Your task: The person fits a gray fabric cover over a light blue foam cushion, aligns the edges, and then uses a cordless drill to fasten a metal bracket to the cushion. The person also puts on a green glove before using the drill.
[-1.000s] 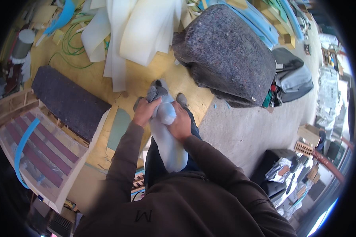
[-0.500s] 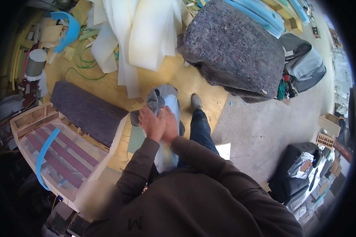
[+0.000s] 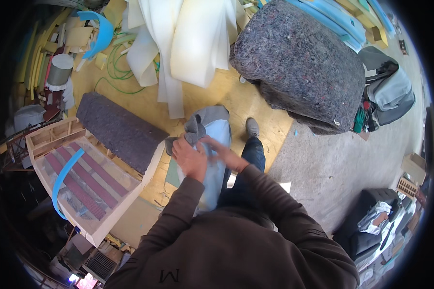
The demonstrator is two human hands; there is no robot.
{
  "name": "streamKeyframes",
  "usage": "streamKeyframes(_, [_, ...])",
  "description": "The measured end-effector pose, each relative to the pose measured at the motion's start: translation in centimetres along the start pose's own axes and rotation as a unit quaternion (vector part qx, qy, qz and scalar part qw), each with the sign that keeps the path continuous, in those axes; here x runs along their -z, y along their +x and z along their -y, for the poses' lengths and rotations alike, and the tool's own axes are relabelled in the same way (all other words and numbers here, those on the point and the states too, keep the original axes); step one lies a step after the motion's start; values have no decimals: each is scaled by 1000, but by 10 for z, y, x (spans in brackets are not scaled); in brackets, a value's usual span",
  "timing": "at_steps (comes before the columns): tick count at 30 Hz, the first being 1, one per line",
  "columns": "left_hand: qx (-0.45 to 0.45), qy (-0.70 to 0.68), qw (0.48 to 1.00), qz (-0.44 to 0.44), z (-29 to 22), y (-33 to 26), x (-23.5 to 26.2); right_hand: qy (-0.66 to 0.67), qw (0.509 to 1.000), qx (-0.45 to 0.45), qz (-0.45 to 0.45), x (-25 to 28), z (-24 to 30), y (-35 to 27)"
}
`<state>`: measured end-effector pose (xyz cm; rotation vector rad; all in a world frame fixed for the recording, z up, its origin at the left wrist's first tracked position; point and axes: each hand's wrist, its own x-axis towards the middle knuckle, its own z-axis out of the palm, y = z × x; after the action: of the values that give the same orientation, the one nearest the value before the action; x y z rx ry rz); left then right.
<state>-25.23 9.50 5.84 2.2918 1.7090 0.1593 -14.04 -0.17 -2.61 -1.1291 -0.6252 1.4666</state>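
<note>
I stand over a pale blue foam piece (image 3: 216,159) with a grey fabric cover (image 3: 202,123) bunched at its far end. My left hand (image 3: 189,156) grips the foam and the grey fabric at its left side. My right hand (image 3: 222,153) lies flat across the foam's top, fingers stretched toward the left hand. Both brown sleeves come up from the lower edge. The lower part of the foam hangs down in front of my legs; one grey shoe (image 3: 252,127) shows beside it.
A wooden seat frame (image 3: 77,178) with dark red webbing and a blue strap stands at the left, a grey felt pad (image 3: 115,130) on its edge. A large grey felt block (image 3: 299,62) sits at upper right, white foam sheets (image 3: 183,43) above. Dark cushions lie lower right.
The view has shifted so the foam and hands sit lower and more central. My right hand has flattened out across the foam, while the left keeps its hold.
</note>
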Motion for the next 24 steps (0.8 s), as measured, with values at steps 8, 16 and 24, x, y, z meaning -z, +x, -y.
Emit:
streamKeyframes(8, [-35, 11, 999, -35, -6, -7, -8, -308, 945, -106, 6, 51, -44, 113])
streamKeyframes(16, [-48, 6, 998, -42, -9, -2, -7, -636, 758, 88, -115, 32, -34, 129])
streamKeyframes(24, [-75, -11, 997, -23, -14, 2, -14, -488, 845, -27, -216, 14, -26, 56])
